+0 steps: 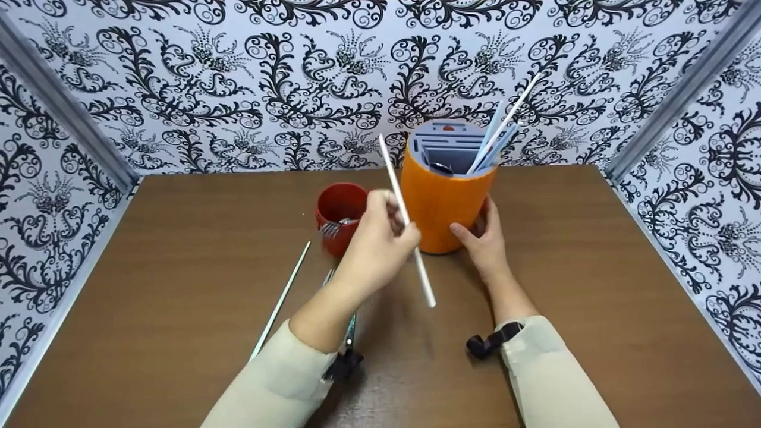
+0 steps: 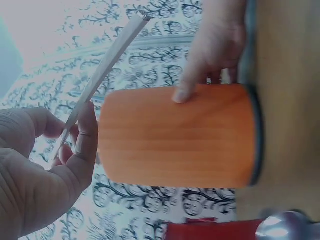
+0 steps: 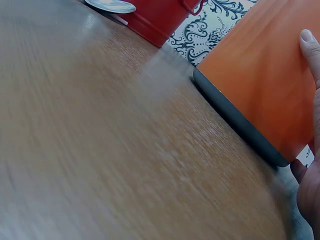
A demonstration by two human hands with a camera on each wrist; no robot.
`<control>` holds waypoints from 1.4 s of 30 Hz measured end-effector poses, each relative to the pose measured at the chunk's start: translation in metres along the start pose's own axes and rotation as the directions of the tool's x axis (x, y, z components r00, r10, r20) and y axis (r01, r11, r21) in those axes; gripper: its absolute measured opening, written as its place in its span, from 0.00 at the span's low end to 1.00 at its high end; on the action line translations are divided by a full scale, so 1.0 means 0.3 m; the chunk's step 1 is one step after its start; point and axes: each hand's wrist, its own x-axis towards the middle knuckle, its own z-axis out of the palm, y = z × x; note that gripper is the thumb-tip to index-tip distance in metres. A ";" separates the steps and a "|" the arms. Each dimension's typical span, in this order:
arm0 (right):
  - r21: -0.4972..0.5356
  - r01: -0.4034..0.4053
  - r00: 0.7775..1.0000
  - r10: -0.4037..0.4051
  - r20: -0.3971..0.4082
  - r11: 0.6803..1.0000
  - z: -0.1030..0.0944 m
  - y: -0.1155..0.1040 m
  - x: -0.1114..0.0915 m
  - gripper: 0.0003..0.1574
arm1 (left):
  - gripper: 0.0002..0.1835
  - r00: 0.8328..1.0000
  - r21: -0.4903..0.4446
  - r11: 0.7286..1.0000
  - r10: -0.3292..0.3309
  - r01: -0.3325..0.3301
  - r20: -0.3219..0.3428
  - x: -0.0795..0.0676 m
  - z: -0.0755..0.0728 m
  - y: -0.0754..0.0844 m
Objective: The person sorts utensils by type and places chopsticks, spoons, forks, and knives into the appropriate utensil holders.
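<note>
My left hand [image 1: 380,241] pinches a long, thin white stick [image 1: 424,276] between thumb and fingers, tilted in front of the orange utensil block [image 1: 446,208]. In the left wrist view the stick [image 2: 107,62] has a squared end. My right hand [image 1: 484,246] holds the block's lower right side, thumb on the front and the other fingers partly hidden behind. The block stands upright on a dark base, with a grey slotted top [image 1: 449,139]. Several white and pale blue sticks [image 1: 505,128] lean out of its right side.
Left of the block stands a red cup [image 1: 339,205] with a fork [image 1: 330,229] at its rim. Another pale stick [image 1: 282,300] lies on the brown table [image 1: 178,267]. Utensils, one with a patterned handle [image 1: 351,327], lie partly hidden under my left arm. Patterned walls [image 1: 267,89] enclose the table.
</note>
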 end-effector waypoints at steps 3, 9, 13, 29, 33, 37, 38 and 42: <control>0.009 0.009 1.000 -0.009 -0.001 1.000 0.000 0.001 0.001 0.60 | 0.18 0.998 0.001 0.998 0.062 -0.062 -0.004 0.030 0.012 0.053; 0.033 -0.001 1.000 0.001 0.009 0.999 -0.003 -0.003 0.003 0.61 | 0.16 0.978 0.029 0.981 0.191 -0.190 -0.079 0.098 0.033 0.155; 0.028 -0.014 1.000 0.014 0.011 0.999 -0.008 -0.004 0.001 0.60 | 0.15 0.957 0.065 0.966 0.258 -0.251 -0.132 0.144 0.045 0.207; -0.093 -0.110 0.993 0.113 0.029 0.990 0.013 -0.112 -0.032 0.58 | 0.13 0.874 0.216 0.903 0.418 -0.371 -0.247 0.287 0.098 0.263; -0.091 -0.122 0.992 0.125 0.029 0.988 0.021 -0.132 -0.040 0.59 | 0.12 0.884 0.260 0.901 0.407 -0.347 -0.231 0.314 0.106 0.256; -0.048 -0.101 0.994 0.102 0.031 0.994 0.023 -0.126 -0.039 0.59 | 0.10 0.894 0.318 0.890 0.400 -0.327 -0.203 0.337 0.113 0.242; -0.039 -0.095 0.995 0.096 0.032 0.995 0.023 -0.124 -0.038 0.59 | 0.10 0.896 0.331 0.886 0.401 -0.326 -0.192 0.343 0.116 0.238; -0.048 -0.092 0.995 0.093 0.029 0.995 0.019 -0.118 -0.037 0.60 | 0.10 0.915 0.387 0.871 0.379 -0.301 -0.141 0.365 0.129 0.221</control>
